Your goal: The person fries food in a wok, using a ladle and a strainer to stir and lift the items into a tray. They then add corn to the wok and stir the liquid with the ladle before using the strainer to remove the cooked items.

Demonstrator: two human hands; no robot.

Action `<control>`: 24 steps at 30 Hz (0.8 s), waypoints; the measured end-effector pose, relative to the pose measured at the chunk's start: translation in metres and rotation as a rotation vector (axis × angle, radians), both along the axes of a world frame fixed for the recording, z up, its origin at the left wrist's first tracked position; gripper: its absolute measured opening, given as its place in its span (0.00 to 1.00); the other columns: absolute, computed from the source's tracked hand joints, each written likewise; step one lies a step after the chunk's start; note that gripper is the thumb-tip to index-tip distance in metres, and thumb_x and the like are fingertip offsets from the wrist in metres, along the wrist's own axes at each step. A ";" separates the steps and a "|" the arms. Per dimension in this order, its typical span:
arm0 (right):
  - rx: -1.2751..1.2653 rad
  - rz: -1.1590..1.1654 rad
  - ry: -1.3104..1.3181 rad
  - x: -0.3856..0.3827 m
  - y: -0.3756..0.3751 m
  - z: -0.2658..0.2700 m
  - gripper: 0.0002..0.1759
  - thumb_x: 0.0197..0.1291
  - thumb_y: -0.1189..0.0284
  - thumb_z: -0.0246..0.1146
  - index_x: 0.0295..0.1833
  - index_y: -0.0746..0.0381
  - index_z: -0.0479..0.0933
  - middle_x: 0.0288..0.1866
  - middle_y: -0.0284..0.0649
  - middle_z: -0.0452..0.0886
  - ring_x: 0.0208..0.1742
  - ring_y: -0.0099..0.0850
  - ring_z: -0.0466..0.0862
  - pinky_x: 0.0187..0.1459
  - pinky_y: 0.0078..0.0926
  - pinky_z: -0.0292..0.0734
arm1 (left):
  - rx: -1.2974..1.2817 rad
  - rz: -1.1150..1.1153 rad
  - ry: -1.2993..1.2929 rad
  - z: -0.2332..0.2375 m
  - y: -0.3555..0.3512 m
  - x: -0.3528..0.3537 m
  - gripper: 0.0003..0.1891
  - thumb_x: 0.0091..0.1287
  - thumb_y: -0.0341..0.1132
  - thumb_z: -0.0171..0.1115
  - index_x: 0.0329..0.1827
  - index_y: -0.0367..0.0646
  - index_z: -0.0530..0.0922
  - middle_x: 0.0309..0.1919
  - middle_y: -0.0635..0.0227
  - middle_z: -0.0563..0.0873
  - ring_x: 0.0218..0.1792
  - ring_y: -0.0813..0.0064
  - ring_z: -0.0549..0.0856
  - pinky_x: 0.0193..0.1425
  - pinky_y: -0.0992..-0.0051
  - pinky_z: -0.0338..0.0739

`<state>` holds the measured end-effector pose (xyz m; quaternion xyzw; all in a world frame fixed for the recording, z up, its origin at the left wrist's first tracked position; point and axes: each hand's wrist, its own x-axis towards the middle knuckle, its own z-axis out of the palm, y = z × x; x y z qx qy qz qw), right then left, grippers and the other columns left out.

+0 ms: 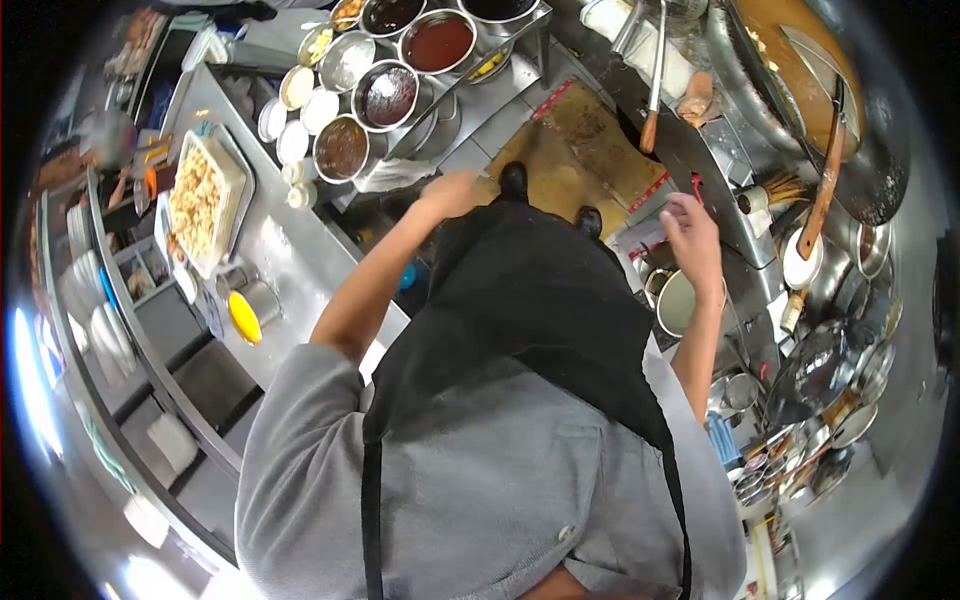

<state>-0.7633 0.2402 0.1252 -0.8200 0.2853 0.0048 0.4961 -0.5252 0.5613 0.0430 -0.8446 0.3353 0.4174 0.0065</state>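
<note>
My left hand (pixel 455 193) hangs in front of the black apron (pixel 540 270), near a white cloth (pixel 396 176) by the sauce containers. Its fingers are blurred, and nothing shows clearly in them. To the right, my right hand (pixel 692 235) is raised beside the stove counter, above a pale round pot (pixel 678 303). Its fingers are loosely bent and apart, with nothing visible in them. A pot of brown sauce (pixel 341 150) and one of red sauce (pixel 437 42) stand beyond my left hand.
A tray of pale food pieces (pixel 197 200) and a metal cup of yellow liquid (pixel 244 316) stand on the left steel counter. At right are a wok (pixel 880 185), a wooden-handled ladle (pixel 650 125) and stacked pans. A brown mat (pixel 575 150) lies underfoot.
</note>
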 end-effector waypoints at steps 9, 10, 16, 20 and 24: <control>-0.040 0.284 0.172 -0.046 -0.035 -0.125 0.14 0.56 0.69 0.63 0.45 0.65 0.75 0.37 0.51 0.81 0.42 0.47 0.82 0.44 0.40 0.76 | -0.283 1.779 0.333 -0.090 0.170 -0.136 0.12 0.65 0.31 0.53 0.48 0.34 0.73 0.36 0.54 0.82 0.29 0.61 0.86 0.30 0.67 0.86; -0.067 0.319 0.212 -0.049 -0.040 -0.141 0.15 0.55 0.68 0.63 0.45 0.65 0.75 0.37 0.52 0.81 0.42 0.49 0.81 0.44 0.41 0.75 | -0.377 1.890 0.366 -0.108 0.178 -0.154 0.09 0.65 0.31 0.52 0.45 0.37 0.72 0.33 0.60 0.80 0.29 0.59 0.85 0.33 0.65 0.87; -0.071 0.525 0.190 -0.026 -0.031 -0.194 0.12 0.55 0.68 0.63 0.41 0.65 0.78 0.33 0.45 0.82 0.37 0.36 0.83 0.42 0.32 0.77 | -0.646 2.029 0.265 -0.088 0.141 -0.204 0.10 0.64 0.28 0.51 0.48 0.37 0.71 0.34 0.59 0.80 0.31 0.60 0.86 0.34 0.65 0.85; 0.072 0.665 0.090 0.015 0.002 -0.222 0.09 0.57 0.69 0.62 0.40 0.63 0.77 0.30 0.38 0.80 0.32 0.27 0.81 0.34 0.28 0.76 | -0.780 1.966 0.305 -0.076 0.130 -0.197 0.12 0.66 0.28 0.50 0.51 0.37 0.71 0.39 0.56 0.81 0.33 0.64 0.85 0.38 0.68 0.84; 0.589 0.400 0.364 0.055 0.056 -0.201 0.10 0.63 0.69 0.60 0.47 0.62 0.74 0.34 0.38 0.80 0.34 0.29 0.81 0.34 0.27 0.77 | -0.962 2.064 0.426 -0.066 0.129 -0.177 0.13 0.68 0.30 0.51 0.54 0.37 0.69 0.43 0.54 0.81 0.36 0.65 0.85 0.41 0.70 0.82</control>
